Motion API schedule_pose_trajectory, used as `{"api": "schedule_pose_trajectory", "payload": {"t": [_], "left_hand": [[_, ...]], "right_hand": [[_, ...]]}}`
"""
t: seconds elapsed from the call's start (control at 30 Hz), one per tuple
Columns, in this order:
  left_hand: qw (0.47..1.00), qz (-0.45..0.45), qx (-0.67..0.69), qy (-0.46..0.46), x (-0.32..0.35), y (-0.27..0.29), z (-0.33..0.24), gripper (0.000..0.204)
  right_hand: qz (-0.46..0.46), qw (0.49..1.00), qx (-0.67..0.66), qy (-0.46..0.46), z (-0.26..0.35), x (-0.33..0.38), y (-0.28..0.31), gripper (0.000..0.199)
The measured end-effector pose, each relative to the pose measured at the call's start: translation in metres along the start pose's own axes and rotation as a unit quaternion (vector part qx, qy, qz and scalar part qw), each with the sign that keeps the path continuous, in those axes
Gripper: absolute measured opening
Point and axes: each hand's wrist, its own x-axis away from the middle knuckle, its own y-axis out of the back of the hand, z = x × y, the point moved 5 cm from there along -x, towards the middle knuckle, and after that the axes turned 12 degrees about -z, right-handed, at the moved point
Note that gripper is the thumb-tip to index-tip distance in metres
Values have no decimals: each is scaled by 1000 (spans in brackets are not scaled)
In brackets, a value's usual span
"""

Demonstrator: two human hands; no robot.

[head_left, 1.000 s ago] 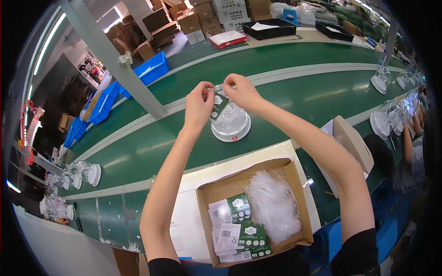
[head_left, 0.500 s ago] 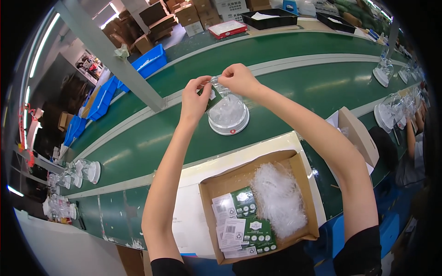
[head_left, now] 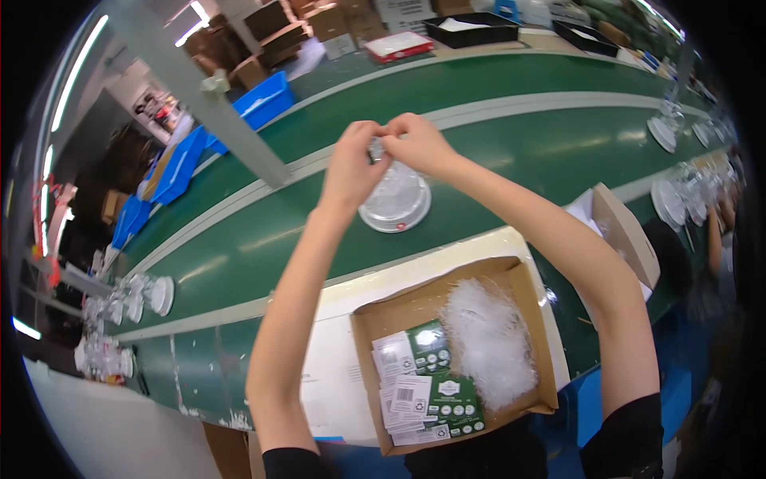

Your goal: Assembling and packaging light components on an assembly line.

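A clear plastic container with a broad round base (head_left: 396, 203) and a narrow top stands on the green belt in front of me. At its top my left hand (head_left: 357, 160) and my right hand (head_left: 420, 146) meet, fingertips pinched together. What they pinch is hidden by the fingers. The green card that showed beside my left hand earlier is out of sight. Nearer to me, an open cardboard tray (head_left: 545, 375) holds overlapping green-and-white printed cards (head_left: 455, 397) on its left and a heap of clear, thread-like plastic strands (head_left: 488, 343) on its right.
More clear containers stand along the belt at left (head_left: 159, 295) and right (head_left: 662, 132). An open carton (head_left: 626, 231) is beside my right forearm. A grey post (head_left: 239, 136) rises beyond the belt, near blue bins (head_left: 182, 166). Another person's hand (head_left: 716, 227) shows at far right.
My left hand has moved right and turned inward, and its fingers now meet my right hand's above the container. The green card has gone out of sight.
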Motion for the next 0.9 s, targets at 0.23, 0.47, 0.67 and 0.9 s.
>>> {"api": "schedule_pose_trajectory", "payload": {"t": [0.23,0.47,0.67,0.9], "left_hand": [[997,-74,-28,19,13,-3,-1,23],[998,-38,-3,41,5,2,8,18],[999,-11,-42,-30,4,9,8,16],[1000,14,-2,23,2,13,17,9]], "right_hand": [[-9,1000,-4,0,-7,-2,-5,27],[103,991,22,-87,-14,-8,-12,21],[117,989,21,-90,-8,-4,-21,27],[107,988,15,-107,-4,-10,-23,30]]}}
